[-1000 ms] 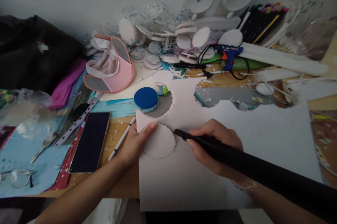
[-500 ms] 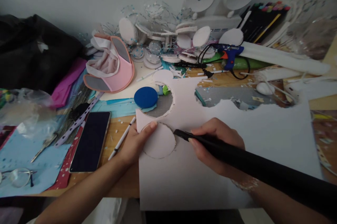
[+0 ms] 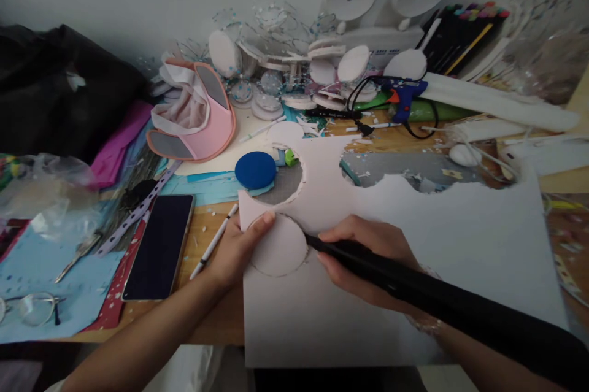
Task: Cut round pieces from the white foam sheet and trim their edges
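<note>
my right hand (image 3: 363, 257) is closed around a black tool (image 3: 391, 272), its tip at the right edge of a circle outlined (image 3: 277, 246) in the white board (image 3: 405, 294). my left hand (image 3: 239, 248) pinches the board's left edge, thumb on the circle. beyond sit a blue disc (image 3: 255, 170) and, further left, a phone (image 3: 159, 248).

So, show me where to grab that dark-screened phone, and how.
Best gripped, I'd say, by both long edges of the phone, from above and its left: it lies flat and slim, with the left hand off its right side.
</note>
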A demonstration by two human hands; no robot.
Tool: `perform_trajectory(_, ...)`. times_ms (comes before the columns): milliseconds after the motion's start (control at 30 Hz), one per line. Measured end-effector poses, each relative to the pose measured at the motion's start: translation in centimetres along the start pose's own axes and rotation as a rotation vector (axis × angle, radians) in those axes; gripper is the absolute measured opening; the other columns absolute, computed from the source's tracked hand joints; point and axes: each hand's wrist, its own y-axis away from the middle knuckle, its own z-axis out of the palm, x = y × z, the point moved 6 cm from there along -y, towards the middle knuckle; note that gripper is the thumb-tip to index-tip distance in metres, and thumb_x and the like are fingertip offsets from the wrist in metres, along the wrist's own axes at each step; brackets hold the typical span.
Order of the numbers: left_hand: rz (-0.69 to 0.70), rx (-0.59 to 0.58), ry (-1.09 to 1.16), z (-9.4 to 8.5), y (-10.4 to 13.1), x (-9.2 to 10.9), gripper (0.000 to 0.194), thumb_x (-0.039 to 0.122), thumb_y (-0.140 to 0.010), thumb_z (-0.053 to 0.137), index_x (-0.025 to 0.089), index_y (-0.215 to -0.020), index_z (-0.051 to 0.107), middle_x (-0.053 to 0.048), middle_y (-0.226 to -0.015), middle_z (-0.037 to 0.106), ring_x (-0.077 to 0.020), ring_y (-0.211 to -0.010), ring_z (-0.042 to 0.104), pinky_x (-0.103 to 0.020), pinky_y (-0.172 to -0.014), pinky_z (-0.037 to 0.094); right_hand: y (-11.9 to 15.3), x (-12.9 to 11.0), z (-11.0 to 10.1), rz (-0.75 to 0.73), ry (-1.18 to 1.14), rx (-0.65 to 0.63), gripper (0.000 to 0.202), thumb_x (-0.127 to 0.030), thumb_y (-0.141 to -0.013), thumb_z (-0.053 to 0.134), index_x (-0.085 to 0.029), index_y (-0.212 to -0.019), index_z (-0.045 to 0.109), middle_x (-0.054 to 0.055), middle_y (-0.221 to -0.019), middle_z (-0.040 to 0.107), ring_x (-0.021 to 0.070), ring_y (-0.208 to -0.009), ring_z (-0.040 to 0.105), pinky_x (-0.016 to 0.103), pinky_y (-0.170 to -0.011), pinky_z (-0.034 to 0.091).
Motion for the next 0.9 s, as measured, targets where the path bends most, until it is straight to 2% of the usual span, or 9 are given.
perform_trajectory(100, -0.01, -0.004, -0.018, 0.0, 0.0, 0.0, 0.043, 0.05, -0.063, 0.078, 0.013, -0.081, 0.062, -0.004, -0.067, 0.065, -0.0128, -0.05, 0.058, -0.022, -0.05, 0.049, -0.3, 0.3, 0.3, -0.006, -0.02, -0.197, 0.025, -0.026, -0.075, 0.065, -0.022, -0.098, 0.054, -0.005, -0.068, 0.064, 0.0098, -0.055, 0.059, 0.021, -0.054, 0.042)
perform_trajectory(167, -0.015, 0.001, -0.017, 0.0, 0.1, -0.1, 0.043, 0.049, -0.063, 0.078, 0.013, -0.081, 0.062, -0.004, -0.065, 0.065, -0.0134, -0.05, 0.058, -0.023, -0.049, 0.049, -0.3, 0.6, 0.2, 0.013, -0.029, -0.28, 0.028, -0.022, -0.075, 0.063, -0.021, -0.101, 0.053, -0.005, -0.068, 0.064, 0.0094, -0.055, 0.058, 0.02, -0.053, 0.041)
perform_trajectory(267, -0.019, 0.013, -0.021, -0.1, 0.1, -0.2, 0.044, 0.05, -0.062, 0.078, 0.013, -0.08, 0.063, -0.005, -0.065, 0.065, -0.0144, -0.05, 0.058, -0.024, -0.049, 0.049, -0.2, 0.6, -0.3, -0.017, -0.001, -0.237, 0.024, -0.018, -0.073, 0.06, -0.022, -0.096, 0.053, -0.006, -0.062, 0.062, 0.0094, -0.051, 0.056, 0.02, -0.051, 0.038)
perform_trajectory(400, -0.022, 0.009, -0.019, -0.1, 0.1, -0.1, 0.044, 0.05, -0.061, 0.078, 0.013, -0.081, 0.065, -0.006, -0.066, 0.067, -0.0152, -0.05, 0.059, -0.025, -0.049, 0.048, 0.1, 0.0, -0.3, -0.136, 0.097, -0.146, 0.019, -0.022, -0.069, 0.063, -0.022, -0.087, 0.055, -0.005, -0.058, 0.061, 0.011, -0.05, 0.055, 0.022, -0.051, 0.037)
perform_trajectory(467, -0.02, 0.007, -0.011, -0.1, 0.1, -0.1, 0.043, 0.05, -0.062, 0.078, 0.013, -0.081, 0.065, -0.006, -0.067, 0.067, -0.015, -0.05, 0.059, -0.025, -0.05, 0.048, 0.3, -0.2, -0.1, -0.181, 0.135, -0.132, 0.015, -0.025, -0.07, 0.062, -0.022, -0.083, 0.056, -0.004, -0.059, 0.062, 0.0116, -0.052, 0.056, 0.023, -0.053, 0.037)
perform_trajectory(567, -0.015, 0.006, -0.02, -0.1, 0.2, -0.1, 0.043, 0.05, -0.062, 0.077, 0.013, -0.081, 0.065, -0.006, -0.068, 0.067, -0.0158, -0.052, 0.06, -0.025, -0.051, 0.049, 0.3, -0.1, 0.5, -0.173, 0.212, -0.148, 0.005, -0.024, -0.072, 0.059, -0.022, -0.07, 0.054, -0.004, -0.055, 0.058, 0.0107, -0.05, 0.053, 0.024, -0.052, 0.033)
perform_trajectory(633, -0.009, 0.012, -0.033, -0.1, 0.2, -0.1, 0.044, 0.05, -0.063, 0.077, 0.013, -0.081, 0.066, -0.007, -0.069, 0.068, -0.0168, -0.053, 0.061, -0.026, -0.051, 0.049, 0.4, -0.2, 0.8, -0.187, 0.259, -0.157, 0.012, -0.023, -0.072, 0.057, -0.021, -0.062, 0.051, -0.005, -0.051, 0.053, 0.0102, -0.048, 0.049, 0.026, -0.051, 0.029)
perform_trajectory(800, -0.008, 0.02, -0.038, 0.0, 0.3, 0.1, 0.044, 0.051, -0.062, 0.077, 0.013, -0.082, 0.066, -0.007, -0.067, 0.068, -0.0174, -0.053, 0.061, -0.026, -0.051, 0.049, 0.6, -0.9, 1.2, -0.282, 0.189, -0.199, 0.008, -0.021, -0.072, 0.055, -0.02, -0.064, 0.054, -0.005, -0.052, 0.047, 0.0103, -0.048, 0.042, 0.028, -0.05, 0.025)
perform_trajectory(900, -0.009, 0.031, -0.039, 0.1, 0.4, 0.1, 0.043, 0.05, -0.062, 0.077, 0.013, -0.081, 0.066, -0.007, -0.066, 0.067, -0.0175, -0.052, 0.06, -0.026, -0.051, 0.048, 0.4, -1.1, 1.2, -0.278, 0.193, -0.149, 0.009, -0.019, -0.071, 0.054, -0.021, -0.063, 0.051, -0.005, -0.051, 0.046, 0.011, -0.047, 0.041, 0.029, -0.049, 0.025)
